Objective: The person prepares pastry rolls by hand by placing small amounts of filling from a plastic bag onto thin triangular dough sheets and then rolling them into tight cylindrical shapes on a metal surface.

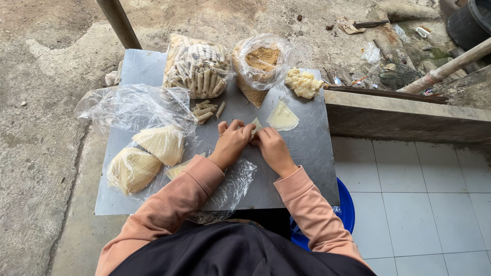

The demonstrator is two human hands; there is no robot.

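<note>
Sheet metal is serving as the table [307, 168], its bare middle lying under the fingers so a wrapper can be worked flat. Beyond the fingertips, two plastic bags are standing: one of finished rolls [197, 66] and one of brown crumbs [262, 62], with a pale lump of filling [304, 83] just right of them, probably all kept within reach. Left of the fingers, stacked wrappers [134, 168] are lying in loose clear plastic. A single triangular wrapper [282, 117] is waiting just beyond the right hand [273, 148]. Loose rolls [205, 110] are sitting beyond the left hand [231, 143]. Both hands' fingers are curling close together, pinching a small pale roll [255, 125] between them.
</note>
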